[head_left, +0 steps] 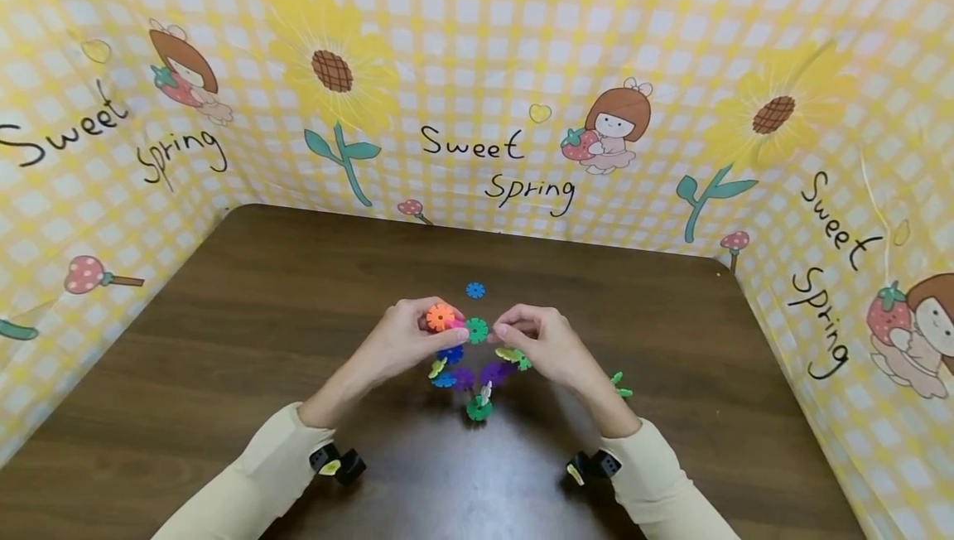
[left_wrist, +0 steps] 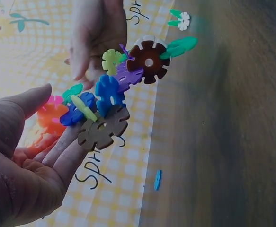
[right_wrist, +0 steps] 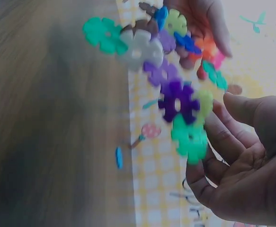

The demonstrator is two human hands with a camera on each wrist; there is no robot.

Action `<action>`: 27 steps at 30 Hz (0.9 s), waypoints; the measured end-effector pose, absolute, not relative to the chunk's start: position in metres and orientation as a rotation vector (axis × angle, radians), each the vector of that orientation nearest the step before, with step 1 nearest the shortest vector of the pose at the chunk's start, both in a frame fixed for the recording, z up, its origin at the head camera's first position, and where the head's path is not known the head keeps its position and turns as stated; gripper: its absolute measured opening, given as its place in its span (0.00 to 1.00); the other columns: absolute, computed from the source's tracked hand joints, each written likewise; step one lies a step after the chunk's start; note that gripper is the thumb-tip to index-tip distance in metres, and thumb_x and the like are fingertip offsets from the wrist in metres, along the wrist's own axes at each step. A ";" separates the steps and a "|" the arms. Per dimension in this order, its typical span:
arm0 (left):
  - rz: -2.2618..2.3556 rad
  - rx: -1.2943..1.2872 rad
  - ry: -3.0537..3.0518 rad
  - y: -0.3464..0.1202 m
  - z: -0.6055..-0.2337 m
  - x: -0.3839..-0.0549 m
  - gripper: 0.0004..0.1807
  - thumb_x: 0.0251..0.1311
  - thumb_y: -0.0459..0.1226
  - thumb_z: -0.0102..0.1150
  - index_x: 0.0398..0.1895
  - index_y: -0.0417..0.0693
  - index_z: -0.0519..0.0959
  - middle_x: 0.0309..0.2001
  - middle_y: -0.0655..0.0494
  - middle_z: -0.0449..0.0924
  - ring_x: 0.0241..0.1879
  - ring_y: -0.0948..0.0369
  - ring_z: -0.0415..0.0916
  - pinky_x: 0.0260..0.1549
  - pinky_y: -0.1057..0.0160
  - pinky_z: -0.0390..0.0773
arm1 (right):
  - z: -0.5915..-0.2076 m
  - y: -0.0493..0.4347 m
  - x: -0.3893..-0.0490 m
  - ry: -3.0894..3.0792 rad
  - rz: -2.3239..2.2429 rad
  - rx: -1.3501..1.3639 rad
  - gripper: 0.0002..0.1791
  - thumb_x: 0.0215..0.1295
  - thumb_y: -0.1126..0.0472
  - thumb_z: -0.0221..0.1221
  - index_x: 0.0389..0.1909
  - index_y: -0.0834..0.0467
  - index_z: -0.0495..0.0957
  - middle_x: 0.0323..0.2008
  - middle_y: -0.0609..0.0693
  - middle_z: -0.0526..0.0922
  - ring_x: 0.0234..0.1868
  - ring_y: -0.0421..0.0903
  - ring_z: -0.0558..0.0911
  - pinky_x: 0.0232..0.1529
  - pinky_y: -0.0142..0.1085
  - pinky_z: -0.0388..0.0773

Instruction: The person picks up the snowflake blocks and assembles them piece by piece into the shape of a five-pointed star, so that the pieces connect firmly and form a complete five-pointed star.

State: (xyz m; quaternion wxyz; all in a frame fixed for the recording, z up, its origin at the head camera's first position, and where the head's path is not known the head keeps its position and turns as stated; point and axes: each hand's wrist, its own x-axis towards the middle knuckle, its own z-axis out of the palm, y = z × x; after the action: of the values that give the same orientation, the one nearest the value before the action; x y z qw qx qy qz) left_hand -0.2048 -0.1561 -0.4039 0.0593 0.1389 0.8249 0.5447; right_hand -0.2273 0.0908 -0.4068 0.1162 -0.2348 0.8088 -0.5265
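A chain of flower-shaped plastic discs, slotted together in many colours, bends between the two hands above the table. At one end my left hand (head_left: 406, 331) pinches the orange disc (head_left: 440, 317) and the pink disc beside it, its thumb in front. A green disc (head_left: 475, 330) sticks out from there toward the right hand. My right hand (head_left: 542, 341) is at the other end, thumb and index finger close together with no disc visible between them. Its lower fingers touch the light green disc (right_wrist: 190, 138) from behind. A dark purple disc (right_wrist: 178, 102) joins that end; brown, white and green discs form the lowest bend.
A loose blue disc (head_left: 475, 290) lies on the brown table (head_left: 298, 275) beyond the hands. More green pieces (head_left: 620, 385), with a white disc (left_wrist: 184, 21) among them, lie right of the right forearm. A yellow checked cloth (head_left: 462, 43) walls the back and sides.
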 end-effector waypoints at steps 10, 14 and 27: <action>1.489 0.599 2.449 -0.169 -0.408 -0.207 0.16 0.61 0.44 0.70 0.48 0.46 0.83 0.29 0.54 0.79 0.22 0.60 0.69 0.20 0.67 0.70 | -0.424 0.148 -0.227 2.736 -1.379 -0.508 0.06 0.72 0.60 0.60 0.41 0.56 0.84 0.37 0.52 0.88 0.41 0.50 0.86 0.41 0.38 0.79; 1.444 0.646 2.437 -0.169 -0.410 -0.208 0.16 0.60 0.44 0.71 0.47 0.48 0.84 0.28 0.56 0.79 0.22 0.62 0.69 0.20 0.67 0.70 | -0.428 0.175 -0.224 2.894 -1.071 -0.410 0.08 0.69 0.59 0.63 0.44 0.56 0.85 0.39 0.50 0.87 0.42 0.51 0.83 0.45 0.47 0.76; 1.443 0.666 2.399 -0.166 -0.410 -0.208 0.16 0.61 0.43 0.70 0.47 0.44 0.82 0.29 0.55 0.79 0.25 0.60 0.71 0.23 0.67 0.73 | -0.440 0.205 -0.211 2.611 -0.918 -0.187 0.18 0.60 0.56 0.71 0.47 0.60 0.81 0.29 0.50 0.81 0.26 0.47 0.82 0.30 0.41 0.80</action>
State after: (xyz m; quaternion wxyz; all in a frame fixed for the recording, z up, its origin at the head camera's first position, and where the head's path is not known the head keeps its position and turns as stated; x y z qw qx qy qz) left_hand -0.2084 -0.1655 -0.4098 0.1317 0.2295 0.8264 0.4971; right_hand -0.2106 0.2052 -0.4403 0.1826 -0.0662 0.9254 -0.3255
